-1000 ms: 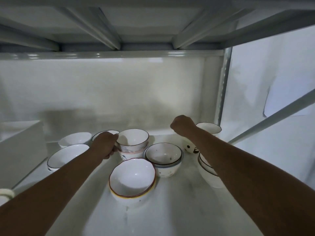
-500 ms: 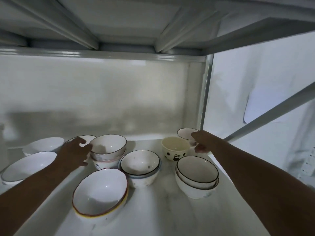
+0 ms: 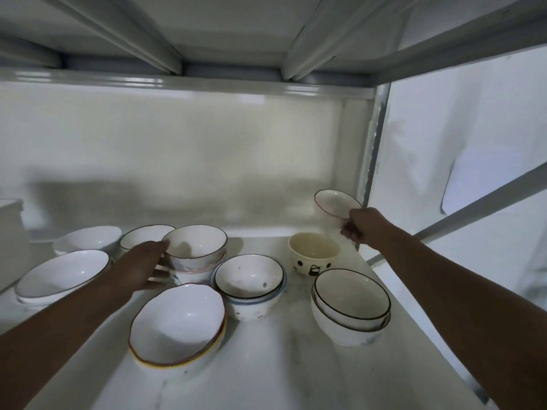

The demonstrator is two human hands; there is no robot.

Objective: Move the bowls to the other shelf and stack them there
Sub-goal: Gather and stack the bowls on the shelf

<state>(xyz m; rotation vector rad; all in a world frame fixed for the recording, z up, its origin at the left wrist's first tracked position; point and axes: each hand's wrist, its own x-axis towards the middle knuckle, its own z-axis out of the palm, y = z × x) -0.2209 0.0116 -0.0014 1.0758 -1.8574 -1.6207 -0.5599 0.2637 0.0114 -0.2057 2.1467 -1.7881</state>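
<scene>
**Shelf inspection: one bowl lifted, one bowl under the left hand**

The right hand [image 3: 356, 227] grips a small dark-rimmed bowl [image 3: 337, 207] by its near edge and holds it tilted, clear of the shelf [image 3: 281, 365], at about 2 o'clock from the shelf's middle. Directly beneath it stands a cream bowl with black spots [image 3: 313, 255], upright and untouched.

The left hand [image 3: 142, 269] lies with fingers spread against the side of a white bowl [image 3: 195, 247] that tops a short stack at 11 o'clock. Whether the fingers actually clasp it cannot be told; the contact side is blurred.

Remaining stock on the same shelf: a red-rimmed stack [image 3: 177, 327] at 7 o'clock, a blue-rimmed stack [image 3: 248, 287] at centre, a black-rimmed stack [image 3: 350, 309] at 4 o'clock, and wide shallow bowls [image 3: 63, 273] at 9 o'clock. Two further bowls sit behind the left hand, near the back wall [image 3: 177, 161].
</scene>
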